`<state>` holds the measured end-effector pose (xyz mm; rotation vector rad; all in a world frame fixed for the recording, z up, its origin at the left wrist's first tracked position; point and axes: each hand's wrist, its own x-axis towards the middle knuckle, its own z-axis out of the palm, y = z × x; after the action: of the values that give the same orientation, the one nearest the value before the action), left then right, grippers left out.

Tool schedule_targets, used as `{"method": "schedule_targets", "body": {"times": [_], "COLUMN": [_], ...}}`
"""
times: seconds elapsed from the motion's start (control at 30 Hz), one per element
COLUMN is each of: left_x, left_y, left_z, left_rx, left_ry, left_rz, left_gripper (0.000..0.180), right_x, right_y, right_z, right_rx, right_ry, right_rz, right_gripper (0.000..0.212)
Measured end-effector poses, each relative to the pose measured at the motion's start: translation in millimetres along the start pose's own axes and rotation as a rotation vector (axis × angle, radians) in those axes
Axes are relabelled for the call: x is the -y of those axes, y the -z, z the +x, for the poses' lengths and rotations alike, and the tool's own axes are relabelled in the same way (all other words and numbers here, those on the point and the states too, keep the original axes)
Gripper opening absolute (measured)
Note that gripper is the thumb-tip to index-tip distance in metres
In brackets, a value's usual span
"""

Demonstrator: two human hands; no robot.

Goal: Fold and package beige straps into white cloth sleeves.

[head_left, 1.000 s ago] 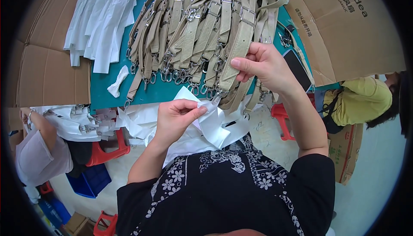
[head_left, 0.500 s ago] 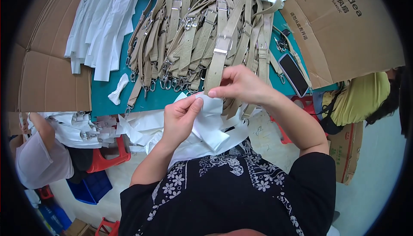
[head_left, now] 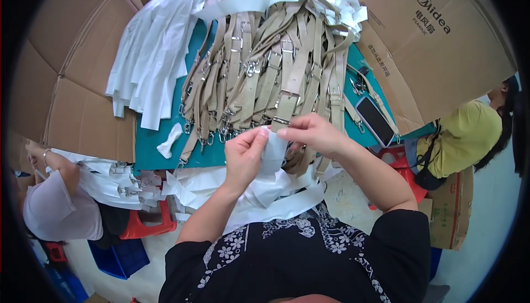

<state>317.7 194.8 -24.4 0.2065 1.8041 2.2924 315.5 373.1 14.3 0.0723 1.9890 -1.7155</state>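
Observation:
A beige strap with silver buckles runs from the pile down to my hands at the table's near edge. My right hand pinches it just below a buckle. My left hand has thumb and finger closed on the top of a white wrapping strip, beside the strap's lower part. The strip hangs between my hands; whether it is round the strap, I cannot tell. Behind my hands lies a heap of beige straps with buckles and metal clasps. More white strips lie over my lap.
White strips hang over the green table at the left, near a crumpled white piece. A phone and keys lie at the right. Cardboard walls both sides. People sit left and right.
The view has shifted, so the table sits lower in it. A buckle on the held strap is now close to my right hand; before, it was farther up. Both hands keep their pinch.

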Motion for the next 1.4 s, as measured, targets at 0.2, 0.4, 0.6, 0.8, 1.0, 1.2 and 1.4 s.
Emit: {"method": "schedule_targets", "body": {"times": [0.2, 0.4, 0.6, 0.8, 1.0, 1.2, 1.4], "left_x": [15, 26, 0, -109, -161, -153, -117], "left_y": [-7, -9, -18, -43, -61, -72, -78], "left_z": [2, -12, -6, 58, 86, 106, 97], "left_rx": [0.022, -0.008, -0.129, 0.049, 0.182, 0.206, 0.831], "left_ry": [-0.018, -0.009, -0.048, -0.320, -0.635, -0.588, -0.200], "left_rz": [0.077, -0.004, -0.121, -0.052, 0.037, 0.097, -0.481], "left_gripper": [0.023, 0.023, 0.012, 0.009, 0.008, 0.017, 0.072], "right_x": [6, 10, 33, 135, 161, 159, 193], "right_y": [1, 7, 23, 60, 74, 84, 122], "right_z": [13, -5, -15, -32, -44, -48, -40], "right_rx": [-0.218, -0.074, -0.173, -0.178, 0.012, 0.068, -0.174], "right_ry": [0.097, 0.129, 0.251, 0.471, 0.397, 0.487, 0.630], "right_rz": [0.350, 0.035, 0.149, 0.156, 0.271, 0.333, 0.478], "right_gripper": [0.026, 0.022, 0.023, 0.032, 0.035, 0.031, 0.028]}}
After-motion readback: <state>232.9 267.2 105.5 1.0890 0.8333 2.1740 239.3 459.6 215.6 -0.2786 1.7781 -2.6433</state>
